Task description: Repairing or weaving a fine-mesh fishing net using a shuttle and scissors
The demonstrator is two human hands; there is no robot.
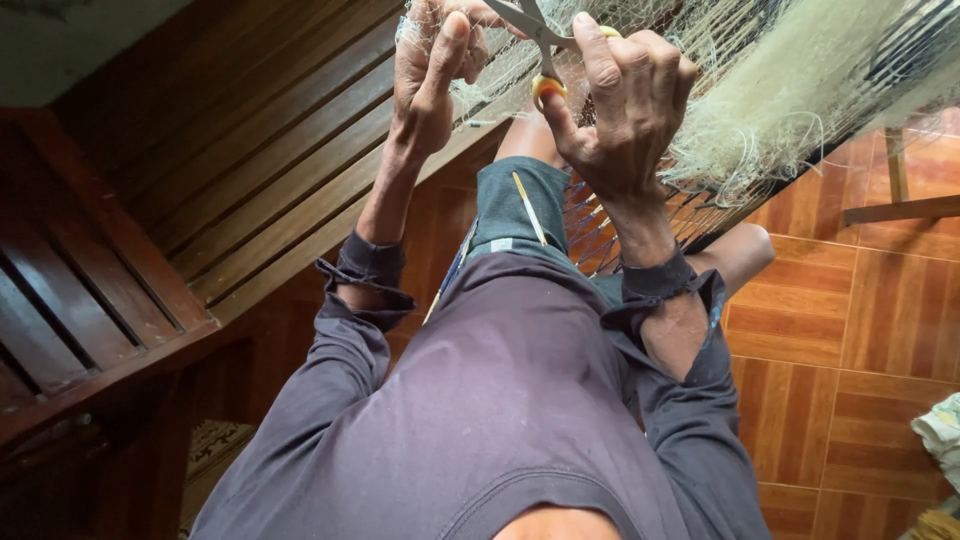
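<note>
My right hand [628, 105] grips a pair of scissors [540, 40] with yellow handles, thumb through one loop, blades partly apart and pointing up toward the top edge. My left hand [432, 70] pinches a bunch of pale fishing net [770, 90] just left of the blades. The net spreads as a tangled whitish mass from the hands toward the upper right. Both arms wear rolled dark sleeves, and my knees and dark shorts lie below the hands.
A dark wooden slatted bench [250, 150] runs along the left. Orange-brown floor tiles [860, 330] cover the right side. A wooden leg or stick [900, 205] stands at the right, and a pale cloth [940, 435] lies at the right edge.
</note>
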